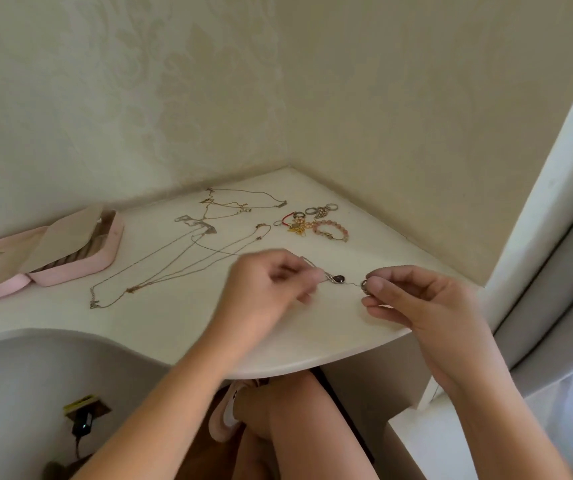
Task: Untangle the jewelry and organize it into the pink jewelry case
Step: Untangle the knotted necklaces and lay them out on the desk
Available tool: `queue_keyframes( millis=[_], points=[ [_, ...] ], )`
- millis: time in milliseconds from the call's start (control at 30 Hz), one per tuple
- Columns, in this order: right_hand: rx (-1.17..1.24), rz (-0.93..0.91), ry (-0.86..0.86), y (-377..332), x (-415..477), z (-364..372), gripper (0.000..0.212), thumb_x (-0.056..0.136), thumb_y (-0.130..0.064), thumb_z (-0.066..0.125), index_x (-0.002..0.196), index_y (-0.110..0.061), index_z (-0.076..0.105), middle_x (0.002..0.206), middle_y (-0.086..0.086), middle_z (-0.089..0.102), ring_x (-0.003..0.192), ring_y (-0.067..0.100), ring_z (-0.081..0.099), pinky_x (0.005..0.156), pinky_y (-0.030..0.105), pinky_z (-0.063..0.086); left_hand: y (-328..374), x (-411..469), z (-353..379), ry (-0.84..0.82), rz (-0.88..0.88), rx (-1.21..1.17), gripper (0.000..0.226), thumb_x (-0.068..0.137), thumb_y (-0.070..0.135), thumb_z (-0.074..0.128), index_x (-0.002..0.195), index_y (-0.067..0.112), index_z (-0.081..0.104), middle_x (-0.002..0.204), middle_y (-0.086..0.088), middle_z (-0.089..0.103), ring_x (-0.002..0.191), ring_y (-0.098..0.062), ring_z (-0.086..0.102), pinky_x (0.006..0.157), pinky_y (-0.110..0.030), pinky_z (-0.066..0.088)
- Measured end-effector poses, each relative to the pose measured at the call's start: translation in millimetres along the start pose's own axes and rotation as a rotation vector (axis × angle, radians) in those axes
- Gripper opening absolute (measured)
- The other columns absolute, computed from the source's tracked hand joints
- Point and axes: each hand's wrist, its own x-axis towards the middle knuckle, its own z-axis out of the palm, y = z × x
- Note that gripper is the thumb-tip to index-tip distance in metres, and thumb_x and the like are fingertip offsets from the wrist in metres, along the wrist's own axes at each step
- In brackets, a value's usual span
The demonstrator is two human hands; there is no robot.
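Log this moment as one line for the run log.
left hand: pinches necklace chain | right hand: pinches round piece on chain | dark pendant: between hands | pink case: open, left

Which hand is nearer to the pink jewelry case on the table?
Left. The left hand is right of the pink jewelry case, necklaces lying between; the right hand is farther right, beyond the left. Both hold one pendant chain.

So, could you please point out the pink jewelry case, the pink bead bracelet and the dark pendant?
pink jewelry case [77, 271], head view, front wall of the open tray half.
pink bead bracelet [330, 222], head view, far arc of beads.
dark pendant [340, 278], head view, middle of the stone.
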Motion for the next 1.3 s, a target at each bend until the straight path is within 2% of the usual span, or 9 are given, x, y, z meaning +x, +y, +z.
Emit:
queue_keyframes(
  millis=[67, 133, 367, 633, 833, 900, 1000, 1167, 1300],
  points=[
    [0.022, 0.027, -0.03, 0, -5, 3, 0.021, 0.063, -0.015, 0.071, 0.079, -0.003, 0.071, 0.069, 0.008, 0.071, 0.063, 0.014, 0.068, 0.06, 0.017, 0.056, 4, -15, 19, -0.138, -0.068, -0.106, 0.009, 0.077, 0.019, 0.075, 0.08, 0.011, 0.072, 0.069, -0.003, 0.073, 0.06, -0.011, 0.068, 0.054, -0.014, 0.047],
    [0.039, 0.042, -0.048, 1, -11, 4, 0.02, 0.066, -0.014, 0.069, 0.081, -0.001, 0.071, 0.068, 0.01, 0.071, 0.061, 0.013, 0.068, 0.059, 0.016, 0.055, 5, -22, 26, -0.187, -0.098, -0.203, 0.013, 0.072, 0.023, 0.076, 0.081, 0.014, 0.074, 0.07, -0.003, 0.074, 0.062, -0.012, 0.069, 0.054, -0.018, 0.051],
    [0.007, 0.042, -0.059, 11, -24, 4, 0.008, 0.079, -0.005, 0.066, 0.083, 0.001, 0.07, 0.062, 0.006, 0.068, 0.056, 0.01, 0.065, 0.058, 0.016, 0.054, 4, -37, 25, -0.118, -0.104, -0.322, 0.016, 0.064, 0.024, 0.075, 0.076, 0.014, 0.076, 0.072, -0.01, 0.073, 0.067, -0.015, 0.069, 0.061, -0.021, 0.056],
    [-0.023, 0.009, -0.079, 16, -28, 7, 0.008, 0.082, -0.007, 0.066, 0.085, -0.001, 0.071, 0.063, 0.006, 0.069, 0.059, 0.011, 0.065, 0.06, 0.016, 0.053, 4, -42, 20, -0.162, -0.162, -0.364, 0.022, 0.064, 0.021, 0.075, 0.08, 0.006, 0.074, 0.07, -0.01, 0.071, 0.067, -0.015, 0.067, 0.069, -0.028, 0.059],
    [-0.081, -0.056, -0.169, 13, -26, 3, 0.013, 0.08, -0.007, 0.065, 0.09, -0.008, 0.073, 0.068, 0.006, 0.07, 0.061, 0.009, 0.064, 0.061, 0.016, 0.051, 7, -39, 16, -0.187, -0.227, -0.389, 0.018, 0.063, 0.02, 0.072, 0.074, 0.006, 0.073, 0.068, -0.009, 0.069, 0.06, -0.013, 0.064, 0.065, -0.027, 0.059],
    [-0.192, -0.079, -0.223, 12, -25, 0, 0.02, 0.084, -0.003, 0.065, 0.097, -0.016, 0.071, 0.075, 0.003, 0.072, 0.063, 0.007, 0.064, 0.06, 0.016, 0.049, 7, -38, 15, -0.215, -0.238, -0.396, 0.018, 0.063, 0.022, 0.071, 0.073, 0.007, 0.073, 0.069, -0.009, 0.068, 0.058, -0.012, 0.062, 0.061, -0.025, 0.057],
    [-0.265, -0.083, -0.328, 14, -23, 1, 0.03, 0.084, -0.001, 0.066, 0.106, -0.021, 0.066, 0.098, -0.004, 0.072, 0.069, 0.012, 0.068, 0.061, 0.02, 0.051, 8, -37, 12, -0.264, -0.244, -0.414, 0.014, 0.066, 0.022, 0.07, 0.069, 0.009, 0.072, 0.063, -0.006, 0.065, 0.054, -0.011, 0.058, 0.055, -0.022, 0.053],
    [-0.235, -0.155, -0.249, 16, -18, 2, 0.018, 0.068, -0.022, 0.072, 0.085, -0.016, 0.073, 0.076, 0.004, 0.072, 0.066, 0.013, 0.068, 0.065, 0.018, 0.052, 8, -31, 6, -0.364, -0.293, -0.457, 0.015, 0.074, 0.012, 0.075, 0.059, 0.013, 0.071, 0.057, -0.003, 0.061, 0.047, -0.009, 0.054, 0.047, -0.018, 0.048],
    [-0.23, -0.237, -0.25, 11, -17, 0, 0.015, 0.067, -0.021, 0.074, 0.081, -0.017, 0.076, 0.074, 0.005, 0.072, 0.065, 0.011, 0.065, 0.066, 0.017, 0.051, 8, -25, 1, -0.48, -0.363, -0.502, 0.016, 0.074, 0.016, 0.065, 0.06, 0.012, 0.071, 0.058, -0.002, 0.061, 0.047, -0.008, 0.054, 0.045, -0.018, 0.048]
  ],
)
